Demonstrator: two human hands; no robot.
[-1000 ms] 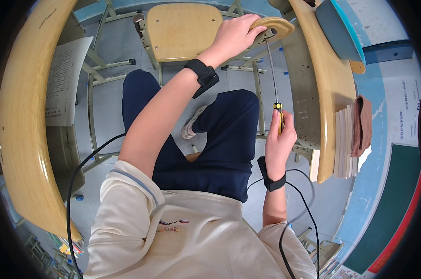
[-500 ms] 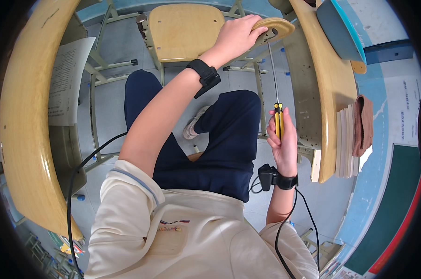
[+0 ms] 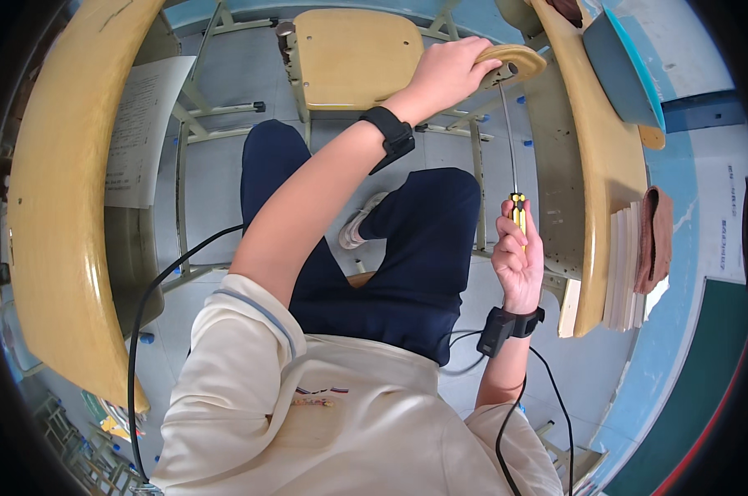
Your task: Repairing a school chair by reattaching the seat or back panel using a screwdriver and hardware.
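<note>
Now, left hand (image 3: 448, 72): clasping wooden chair backrest (image 3: 530, 63)
Right hand (image 3: 518, 263): gripping yellow-black screwdriver (image 3: 518, 208)
Screwdriver step: apparently turning, far right; needs steady alignment

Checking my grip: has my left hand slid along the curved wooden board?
No; against the curved wooden board, your left hand hasn't visibly shifted either way.

Left arm stretched long, right arm tucked closer, both hands gripping.

The left arm (image 3: 320, 198) slants up and across the person's front, its wrist (image 3: 401, 106) nearly in line with the forearm, and the left hand (image 3: 456, 70) lies back-up, fingers bent over in a grip. Lower and nearer the torso, the right forearm (image 3: 504, 374) rises steeply; the right hand (image 3: 518, 260) shows its palm side, fingers curled in and thumb (image 3: 532, 219) pointing up.
</note>
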